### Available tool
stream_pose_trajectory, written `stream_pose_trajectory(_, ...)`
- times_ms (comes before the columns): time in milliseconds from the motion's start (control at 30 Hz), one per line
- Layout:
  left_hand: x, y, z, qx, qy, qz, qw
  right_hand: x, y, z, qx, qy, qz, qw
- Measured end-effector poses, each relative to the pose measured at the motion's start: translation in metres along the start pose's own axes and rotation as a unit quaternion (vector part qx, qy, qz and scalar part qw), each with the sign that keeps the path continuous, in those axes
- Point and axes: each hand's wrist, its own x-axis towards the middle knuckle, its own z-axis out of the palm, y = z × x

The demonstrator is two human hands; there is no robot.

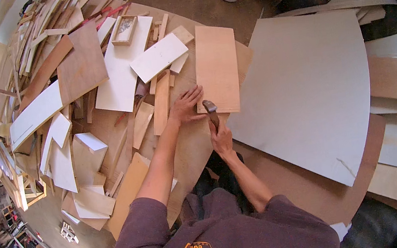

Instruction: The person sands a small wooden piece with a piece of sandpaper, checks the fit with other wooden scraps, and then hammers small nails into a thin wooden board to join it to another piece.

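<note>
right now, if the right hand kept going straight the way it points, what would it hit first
The right hand holds a hammer pointing away from the person. Straight on lies the tan plywood board, which the hammer head already overlaps at its near edge; whether they touch is unclear. The left hand rests beside that edge.

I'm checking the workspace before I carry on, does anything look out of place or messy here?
Yes. Left of the left hand, offcuts of wood and white board lie heaped at all angles, overlapping. The plywood panel under that hand lies flat. The right hand holds a hammer at the panel's near edge. No visible damage or spill.
</note>
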Motion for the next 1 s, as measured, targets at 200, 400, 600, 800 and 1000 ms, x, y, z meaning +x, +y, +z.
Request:
stream_pose_trajectory(200, 0.001, -0.001, -0.001, 0.012, 0.003, 0.001, 1.000, -0.006, 0.001, -0.010, 0.048, 0.022, -0.017, 0.998)
stream_pose_trajectory(400, 0.006, 0.001, -0.010, 0.002, 0.008, 0.014, 1.000, -0.014, 0.013, -0.010, 0.127, 0.121, -0.171, 0.970)
stream_pose_trajectory(600, -0.001, -0.005, -0.001, -0.012, 0.017, -0.010, 1.000, 0.009, -0.002, -0.008, 0.035, 0.025, -0.006, 0.999)
stream_pose_trajectory(800, 0.000, 0.001, -0.001, -0.012, 0.010, -0.001, 1.000, -0.009, 0.006, -0.029, 0.050, 0.016, -0.025, 0.998)
stream_pose_trajectory(1000, 0.005, 0.000, -0.001, 0.001, 0.004, 0.009, 1.000, -0.014, -0.001, -0.021, 0.143, 0.175, -0.241, 0.944)
